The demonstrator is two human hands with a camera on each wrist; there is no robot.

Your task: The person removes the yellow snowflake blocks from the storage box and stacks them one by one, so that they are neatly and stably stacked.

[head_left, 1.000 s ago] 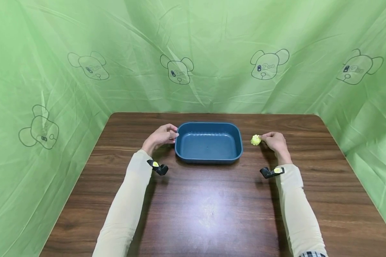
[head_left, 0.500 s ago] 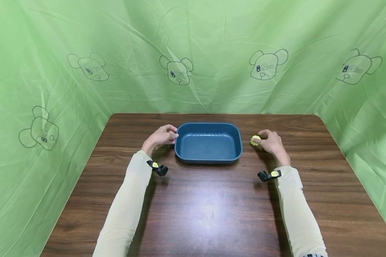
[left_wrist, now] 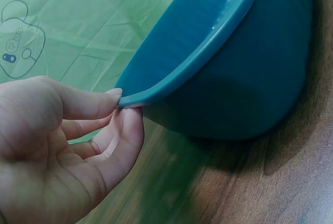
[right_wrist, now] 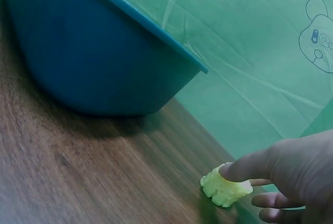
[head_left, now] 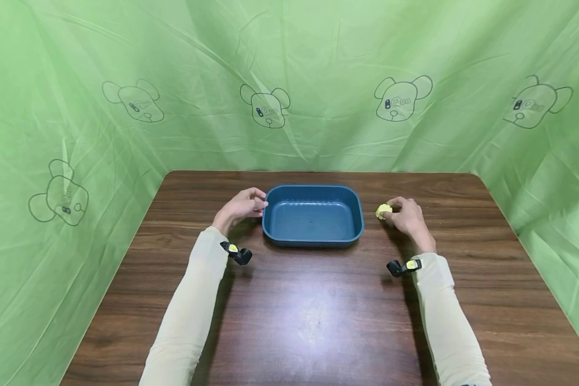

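Note:
A deep blue rectangular plastic basin (head_left: 312, 221) stands upright on the table. My left hand (head_left: 242, 207) pinches its rim at the left end, and in the left wrist view the thumb (left_wrist: 91, 102) lies on top with a finger beneath. Off the basin's right side is a small bright yellow piece (right_wrist: 223, 186) with a scalloped, knobbly edge; its exact kind is unclear. My right hand (head_left: 409, 219) pinches this piece, the thumb (right_wrist: 250, 168) on its near side. The fingers behind it are partly hidden. It appears to be at the table surface.
Dark wood-grain table (head_left: 313, 321) spreads beneath both arms. Green cloth (head_left: 318, 139) printed with bear heads hangs behind the far edge and along both sides. A black wrist camera (head_left: 236, 253) sits on the left cuff, another camera (head_left: 403, 267) on the right.
My right hand has shifted its hold, from fingertips at the yellow piece's right edge to the thumb across its near side. The piece has turned slightly. The left hand and basin stay in place.

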